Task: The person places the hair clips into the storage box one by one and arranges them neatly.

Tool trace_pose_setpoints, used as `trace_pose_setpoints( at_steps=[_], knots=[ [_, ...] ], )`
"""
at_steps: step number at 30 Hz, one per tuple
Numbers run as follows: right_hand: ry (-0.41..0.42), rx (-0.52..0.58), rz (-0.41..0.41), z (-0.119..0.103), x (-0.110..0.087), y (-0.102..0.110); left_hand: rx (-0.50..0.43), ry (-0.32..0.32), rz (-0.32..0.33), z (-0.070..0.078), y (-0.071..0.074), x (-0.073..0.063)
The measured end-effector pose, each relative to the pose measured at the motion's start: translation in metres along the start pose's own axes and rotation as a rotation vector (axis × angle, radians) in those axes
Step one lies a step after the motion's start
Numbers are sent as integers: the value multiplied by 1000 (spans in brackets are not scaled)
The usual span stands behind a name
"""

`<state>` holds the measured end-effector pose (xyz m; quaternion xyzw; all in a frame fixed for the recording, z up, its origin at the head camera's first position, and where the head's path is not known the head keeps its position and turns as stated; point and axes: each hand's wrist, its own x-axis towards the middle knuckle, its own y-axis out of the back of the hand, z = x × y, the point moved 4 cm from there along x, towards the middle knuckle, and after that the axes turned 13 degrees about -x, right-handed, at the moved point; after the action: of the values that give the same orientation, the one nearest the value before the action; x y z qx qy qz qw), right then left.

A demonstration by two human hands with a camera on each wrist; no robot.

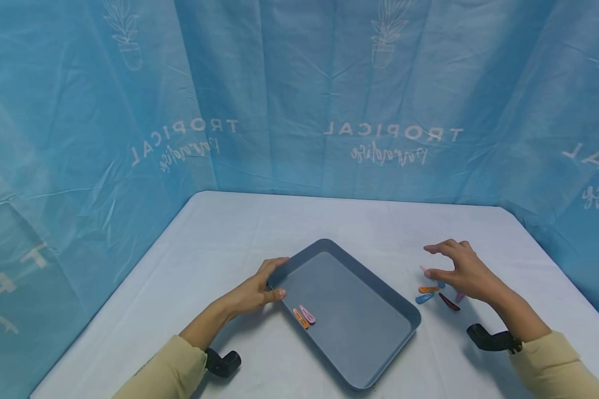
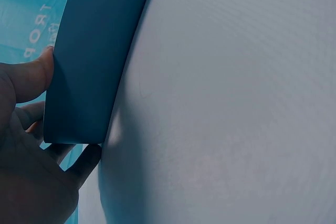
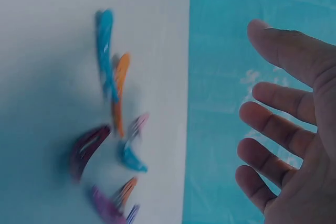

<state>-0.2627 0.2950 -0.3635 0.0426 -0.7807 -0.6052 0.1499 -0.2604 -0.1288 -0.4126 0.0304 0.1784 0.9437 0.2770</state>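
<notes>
My left hand [image 1: 248, 295] grips the left corner of a grey-blue rectangular tray [image 1: 356, 316], thumb over the rim and fingers against the outer wall. Inside the tray, near its left side, lie an orange hair clip [image 1: 300, 318] and a pink hair clip [image 1: 307, 314]. Over on the right, my right hand [image 1: 464, 272] hovers with fingers spread and nothing held. Below it on the table is a loose group of hair clips: a blue one [image 3: 105, 51], an orange one [image 3: 121, 82], a dark red one [image 3: 86, 153], a purple one [image 3: 106, 206] and several others, partly hidden in the head view.
A white cloth covers the table [image 1: 259, 227]. Blue printed curtains [image 1: 299, 100] hang behind it and at both sides. Each wrist carries a black camera mount, one at the left sleeve [image 1: 169, 366] and one at the right sleeve [image 1: 554, 360].
</notes>
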Motion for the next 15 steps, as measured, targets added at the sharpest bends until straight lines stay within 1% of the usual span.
trace_pose_setpoints(
  at_steps=[8, 15],
  knots=[
    [-66, -12, -39, 19, -4, -9, -8, 5, -5, -1, 0, 1],
    [-110, -27, -77, 33, -6, -19, -9, -9, -7, -1, 0, 1]
  ],
)
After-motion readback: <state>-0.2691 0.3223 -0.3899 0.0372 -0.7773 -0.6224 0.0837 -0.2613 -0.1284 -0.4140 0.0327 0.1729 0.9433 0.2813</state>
